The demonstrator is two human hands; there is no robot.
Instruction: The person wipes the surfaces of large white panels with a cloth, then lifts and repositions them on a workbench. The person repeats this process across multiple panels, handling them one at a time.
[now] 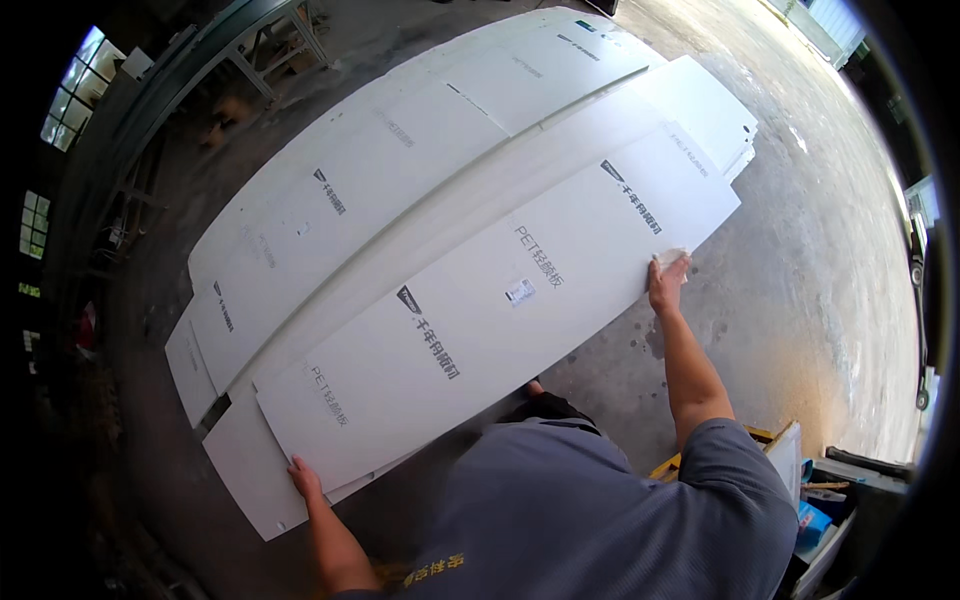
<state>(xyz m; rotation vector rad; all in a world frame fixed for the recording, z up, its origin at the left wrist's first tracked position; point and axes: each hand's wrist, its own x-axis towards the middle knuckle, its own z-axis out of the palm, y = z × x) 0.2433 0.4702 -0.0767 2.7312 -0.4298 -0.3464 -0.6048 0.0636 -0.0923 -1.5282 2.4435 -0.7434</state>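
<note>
A long white printed board [470,330] lies slantwise in front of me, on top of other white boards. At its near left corner my left hand [304,480] grips the edge, with part of the fingers hidden. Further along the near edge, towards the right end, my right hand [664,290] is closed on a crumpled white cloth [674,262], which touches the board's edge. Near the board's middle sits a small white label [520,292].
More white boards [400,140] lie side by side behind, with stepped edges and a narrow gap. A metal frame [250,60] stands at the far left on the concrete floor [780,300]. At the lower right, a container of odds and ends holds a blue packet [812,525].
</note>
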